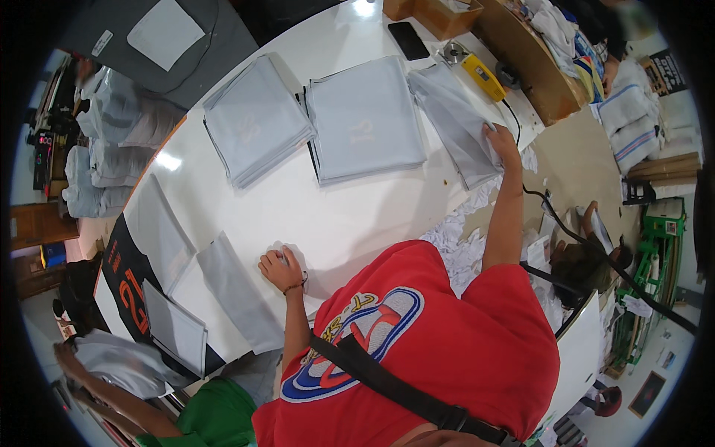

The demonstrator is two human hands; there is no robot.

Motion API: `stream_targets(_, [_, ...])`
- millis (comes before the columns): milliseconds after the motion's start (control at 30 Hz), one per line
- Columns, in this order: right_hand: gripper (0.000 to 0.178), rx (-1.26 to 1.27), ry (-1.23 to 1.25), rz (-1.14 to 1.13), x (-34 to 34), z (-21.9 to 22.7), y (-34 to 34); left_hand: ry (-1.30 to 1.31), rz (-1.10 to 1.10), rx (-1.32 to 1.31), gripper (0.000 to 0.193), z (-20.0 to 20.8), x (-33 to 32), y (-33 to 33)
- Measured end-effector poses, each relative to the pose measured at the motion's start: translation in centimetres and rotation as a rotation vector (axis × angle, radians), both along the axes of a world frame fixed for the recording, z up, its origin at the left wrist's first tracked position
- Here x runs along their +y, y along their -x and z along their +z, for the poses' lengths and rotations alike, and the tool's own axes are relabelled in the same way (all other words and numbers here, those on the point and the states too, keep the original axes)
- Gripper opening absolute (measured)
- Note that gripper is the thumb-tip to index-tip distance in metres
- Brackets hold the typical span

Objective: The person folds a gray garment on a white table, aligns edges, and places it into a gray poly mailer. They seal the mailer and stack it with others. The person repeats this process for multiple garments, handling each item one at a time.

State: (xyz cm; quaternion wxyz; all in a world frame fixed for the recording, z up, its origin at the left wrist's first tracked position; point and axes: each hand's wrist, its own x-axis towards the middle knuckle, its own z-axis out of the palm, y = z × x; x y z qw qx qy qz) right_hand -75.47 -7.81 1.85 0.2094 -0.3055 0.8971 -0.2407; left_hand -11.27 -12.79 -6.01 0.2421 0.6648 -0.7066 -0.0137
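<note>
My right hand (503, 146) pinches the right edge of a light grey fabric panel (456, 123), which lies creased at the table's right side. Fingers curled, my left hand (283, 270) rests on the white table (350, 223) near my body. A small pale thing shows between its thumb and fingers, too little to name. Beyond my hands lie two neat stacks of grey fabric panels, a middle stack (365, 123) and a left stack (257, 119), with dark edges peeking out beneath. A single grey panel (240, 290) lies left of my left hand.
A yellow corded power tool (482, 77), a black phone (408, 40) and a cardboard box (521, 59) sit at the far right. Fabric scraps (465, 235) litter the right edge. At lower left, a co-worker in green (212, 413) handles a grey panel (123, 361) beside a black printed panel (130, 287).
</note>
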Motion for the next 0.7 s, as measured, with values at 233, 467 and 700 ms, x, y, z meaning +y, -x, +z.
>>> stream_targets(233, [0.079,-0.104,-0.239,0.174,-0.1,-0.8,0.5,-0.025,0.034,0.008,0.024,-0.1,-0.1,0.2])
stream_targets(467, [0.07,0.393,0.185,0.175,2.9,-7.2,-0.3,-0.077,0.052,-0.014,0.023,0.1,-0.4,-0.3])
stream_targets(700, [0.072,0.058,-0.011,-0.015,2.3,-3.3,-1.9,-0.056,0.063,0.008,0.022,-0.1,0.1,-0.8])
